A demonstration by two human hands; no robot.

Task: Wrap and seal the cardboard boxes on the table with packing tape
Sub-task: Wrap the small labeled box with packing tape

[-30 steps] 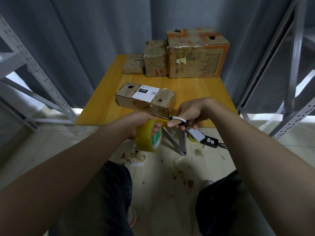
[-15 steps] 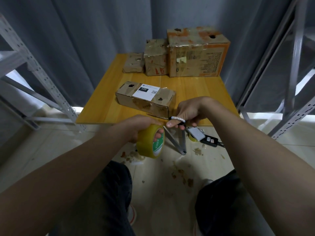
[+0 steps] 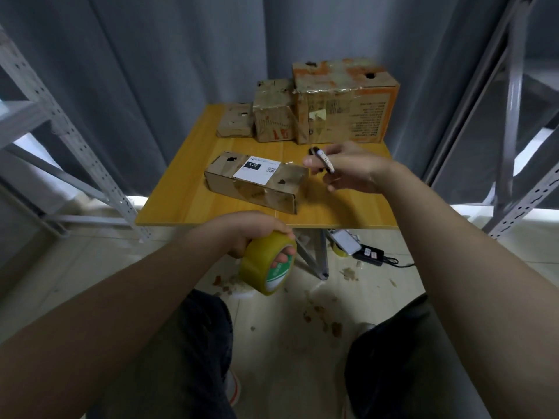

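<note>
- The left hand (image 3: 242, 234) grips a roll of yellow packing tape (image 3: 266, 264), fingers curled through its core; it hangs just below the near edge of the yellow wooden tabletop (image 3: 187, 204)
- The right hand (image 3: 351, 173) pinches a slim black-and-white tool (image 3: 323, 158), probably a cutter, between thumb and fingers; it hovers over the tabletop just right of the box in hand
- That long, flat, brown cardboard box (image 3: 257, 182) lies at an angle near the front edge; a white printed label (image 3: 258, 170) sits on its top; a glossy film shows near its right end, but I cannot tell whether a strip runs from it to the roll
- Three more worn cardboard boxes stand touching in a row at the back: a large orange-printed box (image 3: 344, 107), a medium box (image 3: 273, 116) and a small low box (image 3: 234, 124)
- The step looks like finishing one band on the long box; to do it well, press the loose end flat along the seam; keep the blade clear of the fingers; bring the roll up level with the box before the next pull, so that the tape lies straight and unwrinkled
</note>
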